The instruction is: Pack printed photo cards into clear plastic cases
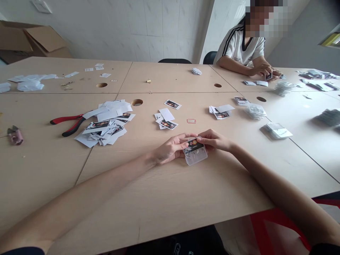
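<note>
Between my two hands is a small clear plastic box (197,158), tilted a little over the table. A dark printed card (193,146) covers its upper part, and small items I cannot make out show below the card. My left hand (171,148) grips the box's left side, thumb on the card and fingers behind. At the top right corner, my right hand (214,140) pinches the box with its thumb on the card. Just beyond my hands lies a small red-edged label (191,121). Left of that sits a small group of printed cards (167,124).
A heap of cards (106,129) covers red-handled pliers (71,124) in part. Pink-handled cutters (15,135) lie far left. Clear boxes (277,130) and plastic bags (255,111) are at right. Across the table (170,78), a person (239,49) handles a small item.
</note>
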A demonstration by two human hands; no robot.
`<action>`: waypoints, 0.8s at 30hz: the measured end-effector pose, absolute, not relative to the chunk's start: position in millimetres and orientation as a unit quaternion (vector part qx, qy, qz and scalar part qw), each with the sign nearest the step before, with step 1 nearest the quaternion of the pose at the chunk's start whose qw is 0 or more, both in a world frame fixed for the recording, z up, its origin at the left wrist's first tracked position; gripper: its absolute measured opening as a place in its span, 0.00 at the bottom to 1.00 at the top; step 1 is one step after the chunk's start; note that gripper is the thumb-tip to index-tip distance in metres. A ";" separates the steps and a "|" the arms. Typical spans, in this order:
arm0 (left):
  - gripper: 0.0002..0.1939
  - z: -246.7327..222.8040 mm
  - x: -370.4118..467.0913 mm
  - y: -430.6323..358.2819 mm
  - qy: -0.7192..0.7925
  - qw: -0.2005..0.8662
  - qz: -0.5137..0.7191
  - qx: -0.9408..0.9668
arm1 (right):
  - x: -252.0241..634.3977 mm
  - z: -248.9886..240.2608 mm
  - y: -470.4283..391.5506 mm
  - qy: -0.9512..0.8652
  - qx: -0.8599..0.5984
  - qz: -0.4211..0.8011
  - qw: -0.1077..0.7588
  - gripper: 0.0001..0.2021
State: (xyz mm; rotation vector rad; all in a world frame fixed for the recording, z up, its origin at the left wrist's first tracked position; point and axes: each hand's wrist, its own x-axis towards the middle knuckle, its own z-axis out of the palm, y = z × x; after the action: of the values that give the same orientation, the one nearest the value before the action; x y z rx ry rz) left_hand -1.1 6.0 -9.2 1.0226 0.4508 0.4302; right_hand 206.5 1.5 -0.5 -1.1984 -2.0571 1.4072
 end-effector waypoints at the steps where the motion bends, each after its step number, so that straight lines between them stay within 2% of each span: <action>1: 0.19 -9.4 -1.1 6.2 0.210 0.826 0.201 0.482 | 206.1 -0.2 1.2 -0.729 -0.427 0.502 0.187 0.20; 12: 0.18 -11.6 -1.3 7.6 0.204 0.840 0.207 0.459 | 202.1 -2.4 -4.4 -0.717 -0.443 0.494 0.211 0.19; 16: 0.18 -9.5 -1.2 5.1 0.210 0.831 0.226 0.464 | 193.2 -3.9 -7.5 -0.698 -0.481 0.465 0.255 0.21; 19: 0.21 -10.5 -0.9 4.3 0.225 0.820 0.243 0.467 | 184.0 -5.5 -12.4 -0.699 -0.513 0.407 0.288 0.22; 24: 0.30 -17.2 0.9 4.5 0.237 0.792 0.271 0.494 | 175.4 -10.5 -19.0 -0.718 -0.576 0.259 0.292 0.20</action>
State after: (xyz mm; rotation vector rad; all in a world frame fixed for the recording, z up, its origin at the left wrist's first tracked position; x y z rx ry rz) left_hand 0.9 4.5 -17.2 1.0621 0.5095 0.5823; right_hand 175.4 -19.0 -10.5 -1.5346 -1.9145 0.6897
